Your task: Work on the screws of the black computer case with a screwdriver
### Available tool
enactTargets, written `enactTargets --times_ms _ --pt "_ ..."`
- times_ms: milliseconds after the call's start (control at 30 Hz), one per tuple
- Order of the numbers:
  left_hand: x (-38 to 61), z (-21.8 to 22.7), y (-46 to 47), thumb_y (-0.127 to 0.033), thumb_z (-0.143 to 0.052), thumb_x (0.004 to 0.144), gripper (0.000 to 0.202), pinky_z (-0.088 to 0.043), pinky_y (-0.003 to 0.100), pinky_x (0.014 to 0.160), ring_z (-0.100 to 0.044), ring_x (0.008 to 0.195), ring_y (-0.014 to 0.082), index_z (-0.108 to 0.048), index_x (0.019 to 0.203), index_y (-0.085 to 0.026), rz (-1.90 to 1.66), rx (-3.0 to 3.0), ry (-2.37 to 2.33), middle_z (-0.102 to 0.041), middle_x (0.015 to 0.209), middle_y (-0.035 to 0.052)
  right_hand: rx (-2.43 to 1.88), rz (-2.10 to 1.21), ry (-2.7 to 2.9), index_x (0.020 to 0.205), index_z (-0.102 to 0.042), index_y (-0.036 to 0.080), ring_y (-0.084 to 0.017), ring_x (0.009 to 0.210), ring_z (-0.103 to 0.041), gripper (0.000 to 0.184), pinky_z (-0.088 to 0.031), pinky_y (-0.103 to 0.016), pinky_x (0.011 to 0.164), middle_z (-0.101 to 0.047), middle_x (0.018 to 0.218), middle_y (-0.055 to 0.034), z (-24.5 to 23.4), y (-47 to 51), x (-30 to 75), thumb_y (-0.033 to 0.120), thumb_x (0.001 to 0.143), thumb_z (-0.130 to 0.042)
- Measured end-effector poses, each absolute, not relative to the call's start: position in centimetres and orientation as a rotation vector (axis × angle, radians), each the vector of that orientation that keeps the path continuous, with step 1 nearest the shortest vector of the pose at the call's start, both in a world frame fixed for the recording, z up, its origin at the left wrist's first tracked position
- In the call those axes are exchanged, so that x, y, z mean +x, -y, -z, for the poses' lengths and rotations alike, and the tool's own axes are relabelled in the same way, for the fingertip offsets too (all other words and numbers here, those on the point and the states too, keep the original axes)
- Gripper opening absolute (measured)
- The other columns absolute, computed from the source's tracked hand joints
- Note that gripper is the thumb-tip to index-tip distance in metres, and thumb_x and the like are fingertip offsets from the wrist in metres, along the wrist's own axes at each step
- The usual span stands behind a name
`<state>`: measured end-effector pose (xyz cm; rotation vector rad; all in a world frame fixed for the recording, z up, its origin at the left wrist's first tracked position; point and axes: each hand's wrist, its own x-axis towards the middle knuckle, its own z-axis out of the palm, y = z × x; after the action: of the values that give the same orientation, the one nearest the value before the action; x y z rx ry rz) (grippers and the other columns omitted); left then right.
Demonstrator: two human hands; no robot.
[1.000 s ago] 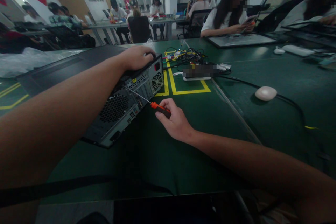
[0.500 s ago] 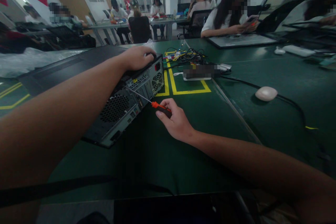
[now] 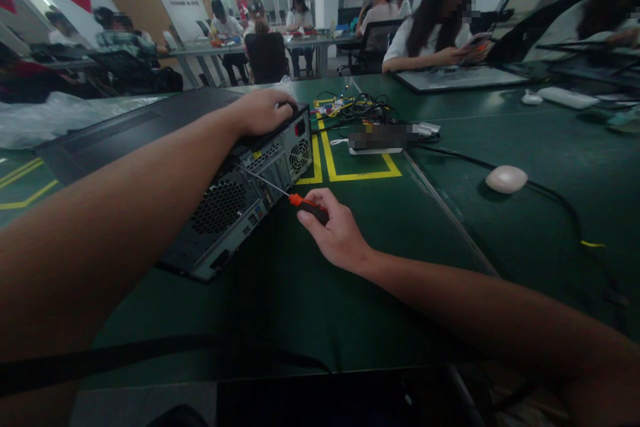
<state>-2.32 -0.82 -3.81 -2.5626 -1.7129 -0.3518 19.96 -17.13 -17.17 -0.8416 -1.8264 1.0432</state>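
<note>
A black computer case (image 3: 165, 121) lies on the green table with its grey metal back panel (image 3: 227, 213) turned towards me. My left hand (image 3: 265, 112) is closed over the upper back edge of the case, its fingers partly hidden. In my right hand (image 3: 337, 227) is a screwdriver (image 3: 313, 208) with an orange and black handle, held between thumb and fingers. Its thin shaft slants up and left to the back panel, above the expansion slots. The tip appears to touch there, though the exact spot is too dark to make out.
Beyond the case lies a tangle of cables (image 3: 363, 107) beside a power strip (image 3: 383, 138). A pale mouse-shaped object (image 3: 507, 179) sits at right near a black cable. Plastic wrap (image 3: 65, 117) is at left. Across the table a person (image 3: 440, 27) holds a phone.
Almost nothing differs. The screwdriver and my right hand have shifted very slightly; my left hand stays on the case.
</note>
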Motion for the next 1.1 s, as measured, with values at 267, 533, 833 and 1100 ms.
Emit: enactTargets --times_ms 267,533,833,1100 --pt "-2.0 3.6 1.1 -0.044 -0.044 0.092 0.062 -0.045 0.048 0.113 -0.061 0.129 0.0349 -0.071 0.141 -0.019 0.344 -2.554 1.707 -0.070 0.140 0.0129 -0.852 -1.049 1.813 0.110 -0.061 0.022 -0.017 0.080 -0.059 0.014 -0.044 -0.032 0.075 -0.062 0.091 0.0001 16.7 17.4 20.1 0.033 0.101 -0.061" --pt "-2.0 3.6 1.2 -0.042 -0.046 0.090 0.062 -0.045 0.052 0.112 -0.061 0.128 0.0362 -0.069 0.144 -0.022 0.343 -2.570 1.709 -0.072 0.138 0.0123 -0.816 -0.995 1.832 0.106 -0.066 0.019 -0.017 0.078 -0.057 0.023 -0.043 -0.032 0.074 -0.062 0.087 -0.0006 17.5 16.6 19.8 0.038 0.107 -0.053" --pt "-2.0 3.5 1.3 -0.050 -0.044 0.092 0.062 -0.044 0.049 0.112 -0.058 0.131 0.0338 -0.070 0.143 -0.025 0.356 -2.569 1.735 -0.072 0.139 0.0071 -0.896 -1.121 1.828 0.111 -0.052 0.023 -0.016 0.076 -0.057 0.018 -0.045 -0.033 0.071 -0.059 0.092 0.0005 16.6 17.2 19.9 0.025 0.096 -0.063" --pt "-1.4 3.1 2.4 -0.044 -0.033 0.102 0.060 -0.040 0.041 0.116 -0.056 0.122 0.0219 -0.063 0.144 -0.013 0.236 -2.555 1.701 -0.066 0.146 0.0056 -0.871 -1.020 1.852 0.110 -0.056 0.023 -0.018 0.084 -0.062 0.014 -0.047 -0.035 0.077 -0.063 0.096 -0.0011 16.9 17.1 20.1 0.025 0.098 -0.063"
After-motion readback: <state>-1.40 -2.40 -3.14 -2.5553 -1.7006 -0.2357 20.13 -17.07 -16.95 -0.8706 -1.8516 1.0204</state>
